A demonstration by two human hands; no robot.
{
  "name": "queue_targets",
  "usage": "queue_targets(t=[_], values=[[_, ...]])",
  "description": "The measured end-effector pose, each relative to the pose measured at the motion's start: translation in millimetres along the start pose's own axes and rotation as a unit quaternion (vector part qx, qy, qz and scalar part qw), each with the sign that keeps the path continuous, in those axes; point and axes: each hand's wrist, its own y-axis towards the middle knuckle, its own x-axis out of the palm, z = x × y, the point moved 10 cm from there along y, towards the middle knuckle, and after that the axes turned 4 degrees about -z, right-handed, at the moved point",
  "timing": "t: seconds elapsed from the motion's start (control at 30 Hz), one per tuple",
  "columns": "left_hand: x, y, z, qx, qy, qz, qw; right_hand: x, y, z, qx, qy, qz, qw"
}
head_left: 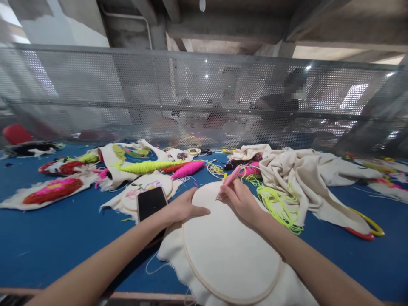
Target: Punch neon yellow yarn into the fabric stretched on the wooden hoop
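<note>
A large embroidery hoop (pixel 186 250) with plain cream fabric (pixel 232 250) stretched in it leans toward me over the table's front edge. My left hand (pixel 186 206) grips the hoop at its upper left, thumb on the fabric and the other fingers mostly hidden behind the rim. In my right hand (pixel 237 197) is a pink punch needle (pixel 232 175), slanted, its tip at the cloth near the top of the hoop. A small yellow-green speck shows at the tip. Loose fabric (pixel 174 248) hangs around the hoop's outside.
A dark phone (pixel 152 202) rests against a smaller hooped piece (pixel 148 191) on the blue table (pixel 63 242). Neon yellow yarn (pixel 280 208) and crumpled cream cloth (pixel 293 165) lie right. Pink yarn (pixel 188 169) and tufted pieces (pixel 52 191) lie left. A perforated metal screen (pixel 143 93) stands behind.
</note>
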Motion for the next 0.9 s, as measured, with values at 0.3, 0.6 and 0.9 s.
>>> queue_targets(t=[0.3, 0.6, 0.9], values=[[-1.5, 1, 4, 0.009, 0.016, -0.001, 1.000, 0, 0, 0, -0.001, -0.014, -0.011, 1.000], [17.7, -4, 1, 0.028, -0.008, -0.063, 0.998, 0, -5, -10, 0.057, 0.157, -0.106, 0.980], [25.3, 3, -16, -0.030, -0.196, 0.003, 0.980, 7, -5, -8, 0.069, 0.145, -0.186, 0.969]])
